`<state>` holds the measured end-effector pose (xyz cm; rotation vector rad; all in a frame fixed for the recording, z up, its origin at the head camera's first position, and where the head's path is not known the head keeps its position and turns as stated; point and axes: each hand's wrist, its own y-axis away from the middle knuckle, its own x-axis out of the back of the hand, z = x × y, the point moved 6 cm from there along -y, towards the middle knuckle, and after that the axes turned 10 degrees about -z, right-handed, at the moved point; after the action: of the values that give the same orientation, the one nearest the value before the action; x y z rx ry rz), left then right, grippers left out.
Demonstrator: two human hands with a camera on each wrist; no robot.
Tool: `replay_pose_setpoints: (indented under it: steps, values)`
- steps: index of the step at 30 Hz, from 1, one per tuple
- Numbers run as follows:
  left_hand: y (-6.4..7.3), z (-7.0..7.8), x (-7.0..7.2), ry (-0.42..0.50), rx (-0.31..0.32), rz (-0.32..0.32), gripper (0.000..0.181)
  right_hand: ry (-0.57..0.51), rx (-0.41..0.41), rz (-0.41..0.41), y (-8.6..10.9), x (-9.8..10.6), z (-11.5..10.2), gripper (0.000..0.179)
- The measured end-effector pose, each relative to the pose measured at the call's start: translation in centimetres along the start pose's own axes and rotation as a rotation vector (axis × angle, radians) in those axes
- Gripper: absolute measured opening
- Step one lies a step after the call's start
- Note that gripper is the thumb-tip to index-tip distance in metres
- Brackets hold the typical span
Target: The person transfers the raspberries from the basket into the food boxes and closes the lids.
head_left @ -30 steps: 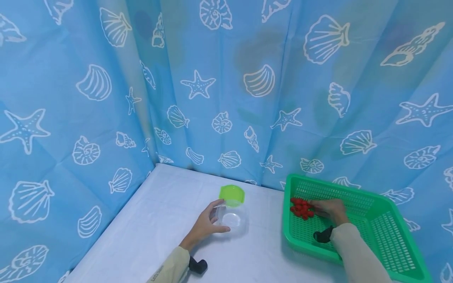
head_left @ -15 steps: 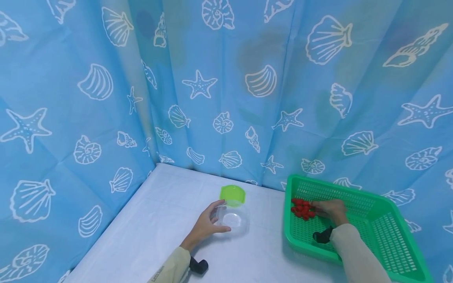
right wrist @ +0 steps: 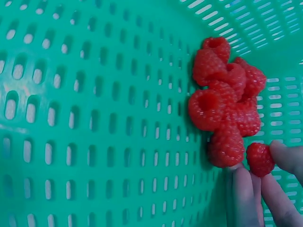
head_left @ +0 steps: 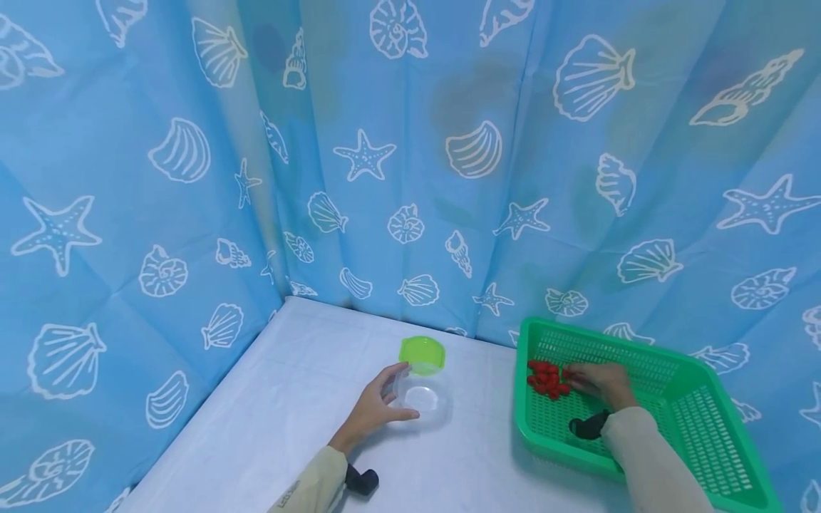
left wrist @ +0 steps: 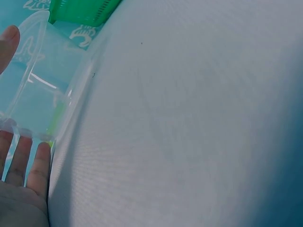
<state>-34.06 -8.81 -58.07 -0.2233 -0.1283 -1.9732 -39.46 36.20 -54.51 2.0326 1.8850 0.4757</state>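
A clear plastic container (head_left: 428,400) stands on the white table, and my left hand (head_left: 372,410) holds it from the left. In the left wrist view my thumb (left wrist: 7,45) is at one side of the container (left wrist: 49,87) and my fingers touch the other. Inside the green basket (head_left: 521,420), my right hand (head_left: 601,381) pinches a single raspberry (right wrist: 260,159) between thumb and fingers. Beside it lies a cluster of several red raspberries (right wrist: 227,94) on the basket's slotted floor, close to the pinching fingertips.
Behind the container lies a lime-green lid (head_left: 422,351), partly seen through the clear plastic. The basket's walls rise around my right hand. A blue curtain (head_left: 410,178) with white shell prints hangs along the table's back and left edges.
My right hand has shifted slightly right, and the raspberry it pinches now shows apart from the cluster. My left hand stays at the container. The head view has moved a little.
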Motion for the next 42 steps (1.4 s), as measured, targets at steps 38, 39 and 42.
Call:
replay_pose_setpoints:
  steps: [38,39,42]
  values:
    - [0.2,0.6,-0.2,0.018,-0.046,-0.024,0.089,-0.002,0.236,-0.361,2.8,-2.9,-5.6,0.057]
    - [0.0,0.2,-0.2,0.015,-0.046,-0.024,0.089,0.007,0.251,-0.372,3.1,-3.3,-6.0,0.057]
    - [0.1,0.2,-0.3,0.013,-0.044,-0.021,0.087,0.023,0.284,-0.390,4.2,-4.9,-7.2,0.056]
